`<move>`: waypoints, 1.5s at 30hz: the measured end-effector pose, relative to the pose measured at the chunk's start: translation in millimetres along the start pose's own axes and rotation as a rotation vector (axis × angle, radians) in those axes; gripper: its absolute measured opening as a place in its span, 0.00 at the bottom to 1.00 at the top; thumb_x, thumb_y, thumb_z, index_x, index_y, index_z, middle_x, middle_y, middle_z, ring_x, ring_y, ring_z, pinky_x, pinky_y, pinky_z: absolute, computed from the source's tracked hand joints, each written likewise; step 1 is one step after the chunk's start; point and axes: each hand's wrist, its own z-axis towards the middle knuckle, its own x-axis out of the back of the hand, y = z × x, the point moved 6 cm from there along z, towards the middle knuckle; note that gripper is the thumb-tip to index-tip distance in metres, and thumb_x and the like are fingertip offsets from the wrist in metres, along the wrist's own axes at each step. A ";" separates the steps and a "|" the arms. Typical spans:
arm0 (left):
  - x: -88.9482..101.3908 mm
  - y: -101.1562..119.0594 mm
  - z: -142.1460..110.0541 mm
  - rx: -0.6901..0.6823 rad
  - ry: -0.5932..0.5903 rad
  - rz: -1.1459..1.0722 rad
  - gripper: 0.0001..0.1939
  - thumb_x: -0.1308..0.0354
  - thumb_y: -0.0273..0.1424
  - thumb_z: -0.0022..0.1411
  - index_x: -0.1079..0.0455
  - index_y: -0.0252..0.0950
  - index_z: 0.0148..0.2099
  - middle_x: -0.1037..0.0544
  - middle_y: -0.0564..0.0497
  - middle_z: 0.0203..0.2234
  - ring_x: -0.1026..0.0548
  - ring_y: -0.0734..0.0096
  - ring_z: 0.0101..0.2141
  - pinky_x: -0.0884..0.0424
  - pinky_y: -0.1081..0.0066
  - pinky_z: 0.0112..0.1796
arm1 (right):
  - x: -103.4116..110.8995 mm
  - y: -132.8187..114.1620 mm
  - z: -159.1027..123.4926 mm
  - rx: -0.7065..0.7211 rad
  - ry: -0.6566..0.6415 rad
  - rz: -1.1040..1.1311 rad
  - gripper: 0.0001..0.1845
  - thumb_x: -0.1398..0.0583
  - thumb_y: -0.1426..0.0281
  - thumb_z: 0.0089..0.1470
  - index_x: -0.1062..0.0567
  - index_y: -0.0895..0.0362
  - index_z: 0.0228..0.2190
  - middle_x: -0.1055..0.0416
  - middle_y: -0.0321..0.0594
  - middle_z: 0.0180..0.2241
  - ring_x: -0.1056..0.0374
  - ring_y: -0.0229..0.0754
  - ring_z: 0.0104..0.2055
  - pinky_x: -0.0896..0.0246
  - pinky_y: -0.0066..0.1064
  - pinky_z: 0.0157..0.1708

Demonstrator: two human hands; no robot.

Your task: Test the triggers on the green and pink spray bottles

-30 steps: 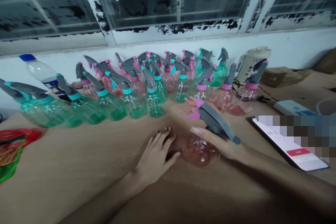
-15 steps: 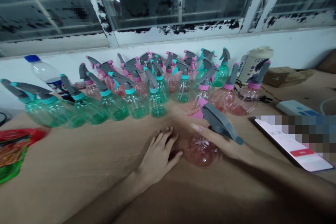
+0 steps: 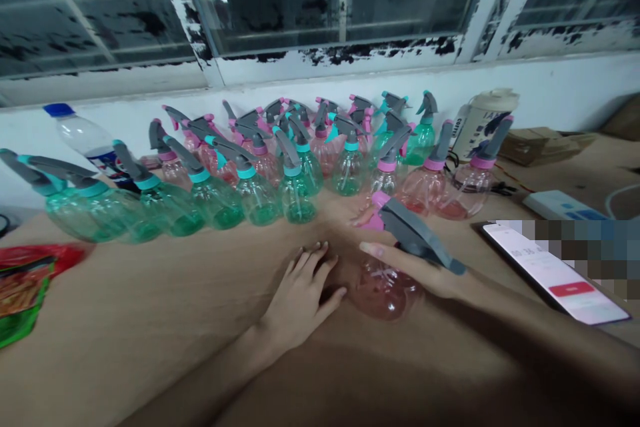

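Observation:
My right hand [image 3: 410,267] is wrapped round the neck of a pink spray bottle [image 3: 385,297] with a grey and pink trigger head [image 3: 413,227]. This bottle stands on the table in front of me, its lower body showing below my hand; a little reddish tint shows in the clear plastic. To its left, my left hand [image 3: 303,297] lies palm down on the wooden tabletop [image 3: 165,307], fingers spread and holding nothing. Beyond both hands stand several green spray bottles [image 3: 263,203] in a front row, with pink spray bottles [image 3: 423,187] at the right and more behind.
A cola bottle [image 3: 85,133] with a blue cap stands back left, near a red and green food packet [image 3: 30,287]. On the right lie a lit phone [image 3: 560,280], a white box-like device [image 3: 565,205] and flat cardboard [image 3: 545,143]. A printed tumbler [image 3: 483,123] stands by the wall.
Hardly anything differs. The view has shifted very slightly; both hands and the pink spray bottle stay in nearly the same places.

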 end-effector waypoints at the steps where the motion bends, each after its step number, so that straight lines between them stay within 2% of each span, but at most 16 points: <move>1: 0.2 0.0 0.2 0.003 -0.003 -0.003 0.23 0.49 0.39 0.65 0.39 0.32 0.57 0.36 0.40 0.56 0.38 0.52 0.55 0.39 0.51 0.52 | -0.9 0.2 -0.2 -0.005 -0.027 -0.003 0.16 0.41 0.60 0.53 0.36 0.52 0.19 0.47 0.27 0.15 0.52 0.32 0.15 0.53 0.28 0.14; 3: 0.6 -0.1 0.6 0.007 -0.008 -0.007 0.23 0.49 0.39 0.65 0.39 0.32 0.57 0.36 0.40 0.57 0.38 0.52 0.55 0.39 0.51 0.52 | -1.8 1.4 -0.7 -0.011 -0.054 -0.010 0.16 0.42 0.60 0.53 0.36 0.52 0.19 0.47 0.28 0.17 0.51 0.32 0.16 0.51 0.28 0.15; 6: 0.5 -0.3 0.4 0.006 -0.012 -0.008 0.23 0.49 0.39 0.64 0.39 0.32 0.57 0.36 0.40 0.56 0.37 0.52 0.55 0.39 0.51 0.52 | 0.0 4.5 -1.2 -0.016 0.007 -0.028 0.12 0.40 0.60 0.52 0.32 0.51 0.22 0.45 0.30 0.18 0.47 0.36 0.19 0.45 0.30 0.19; 9: 0.4 -0.6 -0.2 0.003 -0.004 -0.015 0.22 0.50 0.39 0.65 0.39 0.33 0.57 0.36 0.40 0.57 0.38 0.52 0.56 0.39 0.51 0.53 | -1.1 5.0 -0.8 0.002 0.049 0.028 0.06 0.40 0.62 0.51 0.27 0.50 0.28 0.38 0.33 0.21 0.38 0.40 0.26 0.38 0.32 0.27; 11: 0.3 -0.9 -0.5 0.003 0.001 -0.021 0.22 0.50 0.39 0.65 0.39 0.33 0.57 0.36 0.40 0.57 0.38 0.53 0.56 0.40 0.51 0.53 | -2.4 4.2 -0.4 0.022 0.057 0.081 0.06 0.39 0.63 0.51 0.27 0.50 0.31 0.35 0.34 0.25 0.35 0.42 0.31 0.36 0.33 0.31; 13: 0.0 -1.1 -0.4 0.007 0.000 -0.023 0.22 0.49 0.38 0.64 0.39 0.33 0.57 0.36 0.40 0.57 0.38 0.53 0.55 0.39 0.51 0.53 | -2.7 4.4 -0.5 0.031 0.068 0.093 0.06 0.39 0.63 0.50 0.27 0.50 0.31 0.34 0.34 0.26 0.34 0.41 0.30 0.36 0.33 0.31; 17: -0.7 -1.1 0.1 0.006 -0.017 -0.016 0.22 0.48 0.38 0.64 0.39 0.32 0.57 0.36 0.39 0.57 0.38 0.52 0.55 0.39 0.51 0.53 | -2.9 10.3 -2.2 -0.009 0.079 0.057 0.08 0.39 0.61 0.51 0.29 0.51 0.24 0.36 0.31 0.20 0.38 0.38 0.22 0.38 0.32 0.25; 19: -0.7 -1.1 0.3 0.003 -0.018 -0.014 0.23 0.48 0.38 0.64 0.39 0.32 0.57 0.36 0.39 0.57 0.38 0.52 0.56 0.40 0.51 0.53 | -3.0 11.4 -2.6 -0.020 0.081 0.047 0.08 0.39 0.61 0.51 0.28 0.51 0.26 0.37 0.30 0.19 0.40 0.37 0.20 0.39 0.33 0.24; 22: -0.5 -1.8 0.3 0.010 -0.014 -0.018 0.22 0.48 0.38 0.64 0.39 0.32 0.57 0.36 0.39 0.56 0.38 0.52 0.56 0.39 0.52 0.53 | -1.6 6.3 -1.4 0.002 0.090 0.073 0.08 0.40 0.61 0.52 0.27 0.51 0.33 0.32 0.32 0.24 0.36 0.39 0.24 0.37 0.34 0.28; 24: -0.9 -2.1 0.2 0.014 -0.018 -0.025 0.22 0.48 0.38 0.64 0.39 0.33 0.57 0.35 0.40 0.56 0.38 0.52 0.55 0.39 0.51 0.53 | -2.1 2.4 -0.1 -0.005 0.061 0.105 0.08 0.41 0.61 0.53 0.28 0.52 0.34 0.30 0.35 0.28 0.34 0.40 0.27 0.36 0.34 0.30; 28: -1.8 -2.3 -0.4 0.015 -0.019 -0.021 0.22 0.49 0.39 0.64 0.38 0.33 0.57 0.35 0.40 0.56 0.38 0.52 0.55 0.39 0.51 0.53 | -4.4 -0.1 0.5 -0.041 -0.010 0.112 0.10 0.42 0.61 0.54 0.30 0.54 0.28 0.33 0.33 0.23 0.37 0.37 0.24 0.39 0.32 0.26; 31: -2.4 -2.0 -0.9 0.003 -0.013 -0.007 0.22 0.50 0.40 0.65 0.38 0.34 0.57 0.35 0.40 0.56 0.38 0.51 0.55 0.40 0.50 0.53 | -4.7 2.1 -0.2 -0.032 -0.005 0.115 0.11 0.42 0.60 0.55 0.31 0.54 0.27 0.34 0.32 0.22 0.36 0.37 0.25 0.38 0.32 0.28; 35: -2.4 -2.2 -0.6 -0.005 -0.006 -0.006 0.23 0.50 0.40 0.65 0.39 0.34 0.58 0.36 0.40 0.56 0.38 0.52 0.55 0.40 0.50 0.53 | -6.1 3.1 -1.7 0.001 0.016 0.178 0.07 0.41 0.62 0.53 0.29 0.52 0.33 0.28 0.36 0.32 0.30 0.41 0.35 0.34 0.35 0.37; 38: -2.2 -2.5 0.0 0.001 -0.019 -0.006 0.23 0.48 0.38 0.64 0.39 0.33 0.58 0.37 0.40 0.57 0.38 0.52 0.56 0.40 0.50 0.53 | -6.3 1.5 -3.2 0.011 0.050 0.201 0.12 0.39 0.64 0.51 0.29 0.50 0.39 0.27 0.38 0.37 0.30 0.45 0.42 0.34 0.39 0.44; 41: -1.5 -2.0 0.0 0.003 -0.025 -0.013 0.23 0.47 0.38 0.64 0.39 0.33 0.58 0.37 0.40 0.57 0.38 0.52 0.56 0.40 0.51 0.53 | -7.0 2.1 -4.3 0.004 0.076 0.224 0.13 0.38 0.65 0.50 0.29 0.50 0.40 0.27 0.40 0.39 0.29 0.46 0.42 0.32 0.40 0.43; 45: -2.2 -1.6 -0.4 0.001 -0.030 -0.020 0.23 0.48 0.38 0.65 0.40 0.34 0.58 0.37 0.40 0.57 0.39 0.52 0.56 0.40 0.50 0.53 | -7.1 6.5 -5.2 0.013 0.103 0.246 0.21 0.38 0.68 0.50 0.34 0.50 0.47 0.29 0.41 0.43 0.30 0.45 0.45 0.32 0.36 0.41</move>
